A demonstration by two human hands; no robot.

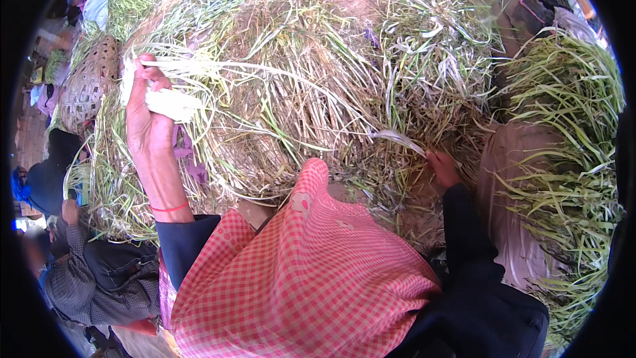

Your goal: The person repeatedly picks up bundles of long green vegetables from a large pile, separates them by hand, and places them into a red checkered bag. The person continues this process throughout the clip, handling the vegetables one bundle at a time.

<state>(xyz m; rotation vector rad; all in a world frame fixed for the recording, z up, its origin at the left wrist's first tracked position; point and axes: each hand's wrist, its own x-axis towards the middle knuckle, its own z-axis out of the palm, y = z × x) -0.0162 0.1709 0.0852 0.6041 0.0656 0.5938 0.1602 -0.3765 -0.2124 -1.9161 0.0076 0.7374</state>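
My left hand (pixel 151 104), raised at the upper left, is closed around a bunch of pale plant stalks (pixel 174 104) that look overexposed. Long thin leaves trail from this bunch to the right. At the right, my right hand (pixel 442 166) grips the end of a whitish stalk or peeled leaf (pixel 400 140), low over the heap. Between and beyond both hands lies a wide heap of dry straw-like stalks (pixel 318 104) mixed with green leaves. A red-and-white checked cloth (pixel 308 268) covers my lap.
Green leafy plants (pixel 566 159) are piled at the right beside a brownish cloth-like bundle (pixel 516 199). A woven bamboo basket (pixel 89 82) stands at the left. A person in a checked garment (pixel 99 278) sits close at my left, one hand on stalks. More people are farther left.
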